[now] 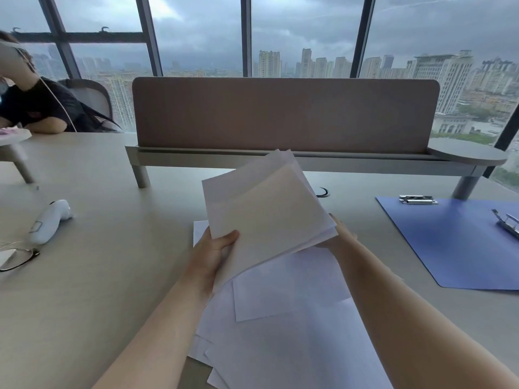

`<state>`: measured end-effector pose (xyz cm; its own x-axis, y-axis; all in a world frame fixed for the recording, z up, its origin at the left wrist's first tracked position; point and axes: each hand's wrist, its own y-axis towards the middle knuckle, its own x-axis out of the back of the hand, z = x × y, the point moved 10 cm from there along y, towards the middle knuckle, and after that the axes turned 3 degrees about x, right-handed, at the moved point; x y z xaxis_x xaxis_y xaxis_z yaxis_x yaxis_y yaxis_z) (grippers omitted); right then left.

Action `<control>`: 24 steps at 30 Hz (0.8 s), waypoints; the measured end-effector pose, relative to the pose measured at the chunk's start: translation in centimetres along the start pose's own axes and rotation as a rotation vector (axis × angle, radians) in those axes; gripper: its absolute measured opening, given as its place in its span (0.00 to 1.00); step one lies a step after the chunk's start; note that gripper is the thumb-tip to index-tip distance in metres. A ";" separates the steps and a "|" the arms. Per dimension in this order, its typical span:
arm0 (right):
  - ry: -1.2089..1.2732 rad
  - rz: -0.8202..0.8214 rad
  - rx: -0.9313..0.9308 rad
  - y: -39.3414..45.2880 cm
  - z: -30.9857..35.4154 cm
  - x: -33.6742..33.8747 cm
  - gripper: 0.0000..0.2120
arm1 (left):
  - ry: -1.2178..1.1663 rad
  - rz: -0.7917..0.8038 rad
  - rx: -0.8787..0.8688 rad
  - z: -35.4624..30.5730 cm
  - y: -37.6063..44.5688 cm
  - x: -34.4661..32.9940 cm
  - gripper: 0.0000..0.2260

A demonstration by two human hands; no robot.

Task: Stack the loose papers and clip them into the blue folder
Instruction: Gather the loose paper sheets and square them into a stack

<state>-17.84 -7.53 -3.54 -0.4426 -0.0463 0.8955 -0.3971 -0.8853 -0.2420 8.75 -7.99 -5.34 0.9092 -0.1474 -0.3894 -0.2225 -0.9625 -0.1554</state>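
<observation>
A sheaf of white papers (269,209) is being held up in the middle of the frame, tilted above the desk (92,276). It is being gripped at its lower left corner by the left hand (213,251), thumb on top and fingers curled beneath — the sheets are being pinched firmly. The right hand (341,230) is being pressed against the sheaf's lower right edge; its fingers are mostly hidden behind the paper, so whether they are clasped around it cannot be told.

The sheets are fanned, with corners sticking out unevenly at the top. To do this step well, the grip should probably be loosened slightly and the bundle stood on one edge and tapped against the desk until the edges line up, before more sheets are added.

More loose sheets (283,327) are lying scattered on the desk below the hands, overlapping at odd angles towards the bottom of the frame — these are judged as yet to be gathered.

The blue folder (455,245) is lying open and flat at the right of the frame, well apart from the papers. A metal clip (418,199) is sitting at its top edge, and a second metal clamp (507,221) is showing near the right border.
</observation>
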 end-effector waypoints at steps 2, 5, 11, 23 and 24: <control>0.076 -0.043 0.063 0.2 0.4 0.2 0.25 | 0.001 0.010 -0.024 -0.3 -0.1 -0.2 0.18; 0.355 -0.126 0.185 -0.8 0.9 1.6 0.05 | 0.051 -0.011 -0.077 -0.8 0.0 -0.3 0.16; 1.108 -0.119 0.255 -3.7 -0.6 2.9 0.10 | 0.108 -0.161 -0.169 -2.3 0.4 0.5 0.06; 1.443 -0.121 0.545 -10.0 2.5 8.2 0.17 | 0.249 -0.173 -0.645 -10.0 -5.0 -3.7 0.13; 1.423 -0.157 0.594 -10.8 2.7 8.9 0.14 | 0.239 -0.186 -0.674 -10.4 -5.6 -4.0 0.16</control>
<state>-15.34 0.38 7.99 -0.9380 0.2194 -0.2685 -0.2984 -0.9050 0.3031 9.99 -4.38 6.49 0.9799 0.0600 -0.1901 0.1367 -0.8962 0.4220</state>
